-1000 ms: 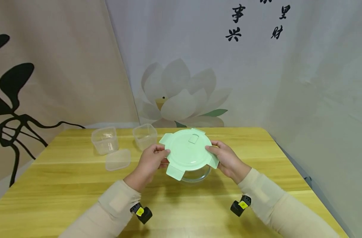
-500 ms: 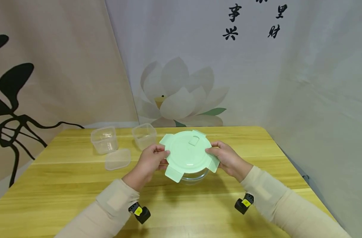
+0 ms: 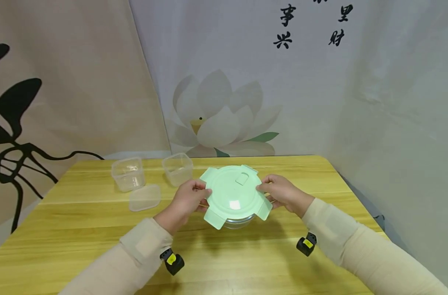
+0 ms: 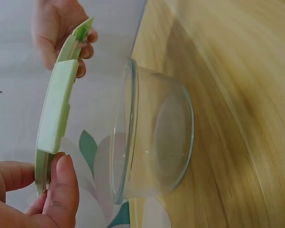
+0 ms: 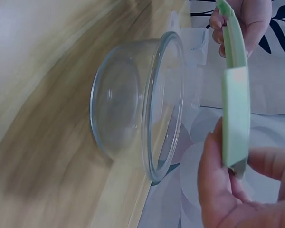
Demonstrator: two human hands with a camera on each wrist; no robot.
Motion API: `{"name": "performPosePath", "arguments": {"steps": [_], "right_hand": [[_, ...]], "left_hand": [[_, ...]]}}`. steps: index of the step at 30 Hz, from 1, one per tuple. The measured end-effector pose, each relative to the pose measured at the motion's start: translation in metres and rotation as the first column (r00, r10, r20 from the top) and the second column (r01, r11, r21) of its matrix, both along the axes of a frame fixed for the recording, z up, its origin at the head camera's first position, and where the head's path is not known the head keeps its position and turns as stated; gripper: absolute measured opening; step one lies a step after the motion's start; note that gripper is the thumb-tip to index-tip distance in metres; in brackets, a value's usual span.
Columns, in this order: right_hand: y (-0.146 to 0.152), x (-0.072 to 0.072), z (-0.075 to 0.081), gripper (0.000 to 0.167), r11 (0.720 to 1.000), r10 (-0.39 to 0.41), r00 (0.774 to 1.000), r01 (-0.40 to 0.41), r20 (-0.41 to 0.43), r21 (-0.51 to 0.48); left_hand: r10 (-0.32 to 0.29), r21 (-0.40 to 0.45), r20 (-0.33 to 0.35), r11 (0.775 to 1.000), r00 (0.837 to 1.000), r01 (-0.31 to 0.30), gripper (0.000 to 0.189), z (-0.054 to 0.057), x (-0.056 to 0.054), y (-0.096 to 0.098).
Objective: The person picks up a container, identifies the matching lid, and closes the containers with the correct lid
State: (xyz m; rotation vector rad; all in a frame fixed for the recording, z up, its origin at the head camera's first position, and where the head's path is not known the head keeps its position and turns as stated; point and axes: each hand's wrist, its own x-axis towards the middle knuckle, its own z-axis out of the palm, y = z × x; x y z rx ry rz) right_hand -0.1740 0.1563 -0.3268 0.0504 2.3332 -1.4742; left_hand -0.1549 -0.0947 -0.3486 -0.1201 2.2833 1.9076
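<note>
Head view: left grip [image 3: 183,200] and right grip [image 3: 286,193] pinch the green lid [image 3: 234,191] above the glass bowl [image 4: 154,128]. Lower it level and centred for an even fit.

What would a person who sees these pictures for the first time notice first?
The eye probably falls first on the pale green lid, held by the left hand and right hand just above the clear glass bowl on the wooden table. Next, perhaps, come the black plant print at far left and the large pale flower on the backdrop behind.
</note>
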Motion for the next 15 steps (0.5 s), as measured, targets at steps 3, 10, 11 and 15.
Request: {"name": "performPosePath", "arguments": {"steps": [3, 10, 11, 15], "right_hand": [[-0.003, -0.006, -0.001, 0.024, 0.999, -0.003, 1.0, 0.004, -0.007, 0.039], [-0.008, -0.019, -0.006, 0.021, 0.998, -0.007, 1.0, 0.008, -0.008, 0.07], [-0.009, -0.021, -0.006, 0.021, 0.997, -0.006, 1.0, 0.006, -0.009, 0.075], [-0.012, -0.028, -0.012, 0.021, 0.995, -0.02, 1.0, 0.021, -0.007, 0.1]], "left_hand": [[-0.018, -0.002, 0.001, 1.0, 1.0, 0.018, 0.018, -0.003, -0.008, -0.002], [-0.036, -0.023, 0.001, 0.999, 0.999, 0.036, 0.018, -0.009, -0.026, -0.006], [-0.039, -0.03, 0.001, 0.999, 0.999, 0.039, 0.017, -0.009, -0.028, -0.007], [-0.055, -0.043, 0.005, 0.998, 0.998, 0.056, 0.016, -0.011, -0.038, -0.008]]}}
